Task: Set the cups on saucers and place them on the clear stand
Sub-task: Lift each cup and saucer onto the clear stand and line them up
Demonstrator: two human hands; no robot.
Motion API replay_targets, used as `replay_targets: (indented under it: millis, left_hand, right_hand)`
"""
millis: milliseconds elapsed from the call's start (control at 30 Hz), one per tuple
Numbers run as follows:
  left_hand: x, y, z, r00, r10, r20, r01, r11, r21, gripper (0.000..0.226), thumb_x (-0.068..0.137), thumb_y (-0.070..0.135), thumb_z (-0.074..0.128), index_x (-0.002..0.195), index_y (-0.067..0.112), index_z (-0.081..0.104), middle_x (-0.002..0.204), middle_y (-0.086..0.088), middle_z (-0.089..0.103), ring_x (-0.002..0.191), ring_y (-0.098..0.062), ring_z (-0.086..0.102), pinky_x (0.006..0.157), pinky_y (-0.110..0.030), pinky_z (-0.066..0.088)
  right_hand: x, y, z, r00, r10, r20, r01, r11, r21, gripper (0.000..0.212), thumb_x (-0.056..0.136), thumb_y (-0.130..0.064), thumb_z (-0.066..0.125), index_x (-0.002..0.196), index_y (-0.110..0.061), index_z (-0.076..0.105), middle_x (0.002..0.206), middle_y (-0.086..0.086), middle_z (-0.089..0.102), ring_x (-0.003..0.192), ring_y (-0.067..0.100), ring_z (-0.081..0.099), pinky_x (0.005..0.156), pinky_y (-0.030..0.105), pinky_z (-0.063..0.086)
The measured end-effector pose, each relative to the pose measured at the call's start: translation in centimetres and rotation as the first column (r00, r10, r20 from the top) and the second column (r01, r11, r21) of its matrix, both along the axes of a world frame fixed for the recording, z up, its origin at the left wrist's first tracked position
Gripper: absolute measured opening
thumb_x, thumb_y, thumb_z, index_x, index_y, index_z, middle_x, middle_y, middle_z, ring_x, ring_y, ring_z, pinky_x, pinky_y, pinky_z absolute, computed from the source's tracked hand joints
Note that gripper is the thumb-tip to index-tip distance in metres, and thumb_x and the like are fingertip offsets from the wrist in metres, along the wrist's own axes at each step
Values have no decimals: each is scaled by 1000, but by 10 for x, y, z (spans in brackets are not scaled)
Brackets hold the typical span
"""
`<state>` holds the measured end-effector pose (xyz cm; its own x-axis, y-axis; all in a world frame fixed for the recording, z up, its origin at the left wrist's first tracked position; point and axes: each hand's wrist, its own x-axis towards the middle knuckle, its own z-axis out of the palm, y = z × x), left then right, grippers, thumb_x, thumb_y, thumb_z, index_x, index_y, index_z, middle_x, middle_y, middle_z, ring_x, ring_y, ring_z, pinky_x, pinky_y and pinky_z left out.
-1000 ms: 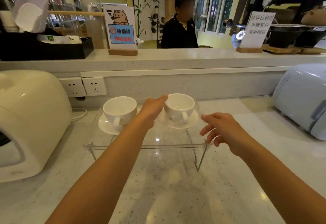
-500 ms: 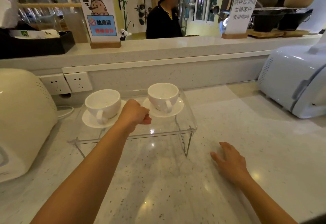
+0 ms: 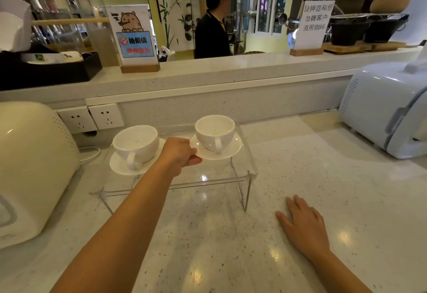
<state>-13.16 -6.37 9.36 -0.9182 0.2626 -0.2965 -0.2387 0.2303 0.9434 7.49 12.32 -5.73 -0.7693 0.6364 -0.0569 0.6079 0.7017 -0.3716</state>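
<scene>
While left hand (image 3: 179, 154) pinches round glossy saucer (image 3: 216, 152) on clear stand (image 3: 242, 172), right hand (image 3: 302, 225) flat, open.

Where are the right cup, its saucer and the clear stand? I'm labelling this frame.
right cup (image 3: 215, 131): head view, on its front wall.
right saucer (image 3: 231, 150): head view, on its bare right rim.
clear stand (image 3: 245, 165): head view, on its top near the right front corner.
</scene>
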Motion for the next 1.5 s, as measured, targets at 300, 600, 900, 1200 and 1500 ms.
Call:
replay_targets:
  millis: [300,600,900,1200,1500]
  left_hand:
    - [-1,2,-1,1000,-16,-27,16,1000,-23,45,85,-6,54,130,2,47,111,-20,63,65,-18,62,44,-20,56]
    - [2,-1,4,996,-80,-37,77,995,-65,33,86,2,57,119,-5,54,87,-14,65,67,-19,64,47,-23,54]
    - [52,-43,18,839,-77,-538,-128,934,-334,21,88,32,53,104,21,61,95,4,63,85,-16,60,72,-30,45]
    - [40,-141,8,883,378,-280,-407,912,-53,16,89,17,53,94,3,59,72,-14,65,59,-24,65,53,-34,58]
    - [-9,-149,6,966,247,-78,-259,937,-233,48,83,11,63,123,-7,43,78,-23,71,53,-23,70,55,-32,61]
  right_hand:
    - [-2,-4,4,1000,-30,9,30,999,15,62,94,-51,26,148,-21,18,159,0,13,145,16,10,120,35,7]
    - [-2,-5,2,999,-37,-10,37,999,22,61,94,-50,27,147,-21,21,158,0,17,145,17,13,119,36,8]
    - [-1,-4,2,999,-45,15,44,997,60,61,94,-51,27,146,-21,23,157,0,20,144,17,16,118,37,10]
    - [-3,-8,8,996,-57,62,48,990,134,57,93,-51,30,143,-23,32,155,-1,27,142,14,22,115,35,18]
    - [-5,-14,17,993,-92,80,79,986,149,60,91,-56,27,144,-28,27,157,-6,20,144,9,16,116,31,17]
